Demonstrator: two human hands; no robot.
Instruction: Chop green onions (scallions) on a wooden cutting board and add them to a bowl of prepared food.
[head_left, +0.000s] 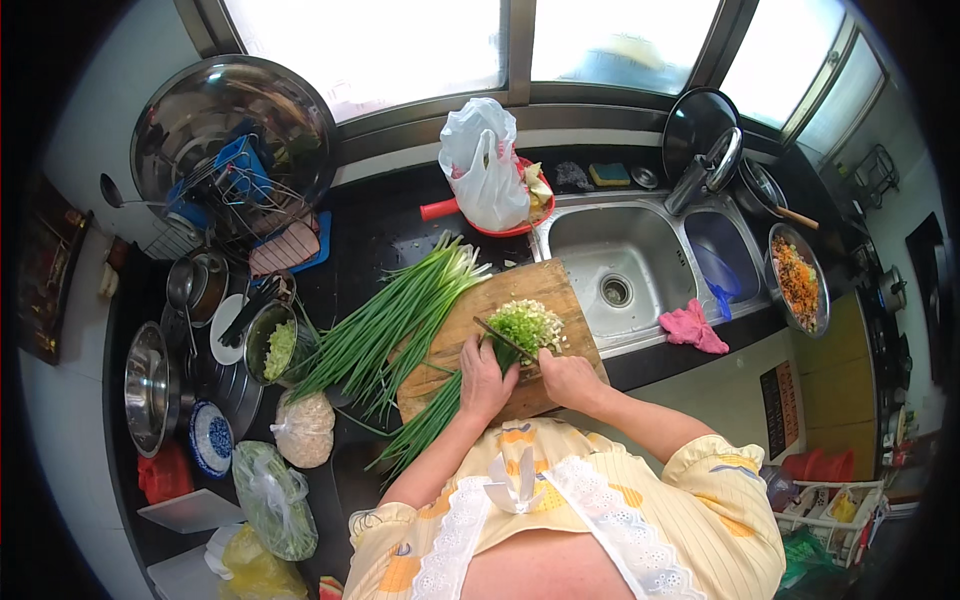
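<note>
A wooden cutting board (442, 341) lies on the counter in front of me. My left hand (486, 375) presses a bunch of scallions (431, 409) against it, their green tails trailing off the near left side. In my right hand (571, 379) is the handle of a kitchen knife (501, 337). Its blade stands at the cut end, close to my left fingers. Beyond the blade sits a pile of chopped scallion (529, 324), pale at the right and greener at the left. More whole scallions (397, 315) lie across the board's far left edge and the counter.
Right of the board is a steel sink (619, 240), with a pink cloth (694, 327) on its front rim. A white plastic bag (487, 172) stands in a red basin (510, 231) behind. At left are a steel pot (259, 349) and a bagged pale mass (304, 431). Far right rests a bowl of chopped vegetables (796, 281).
</note>
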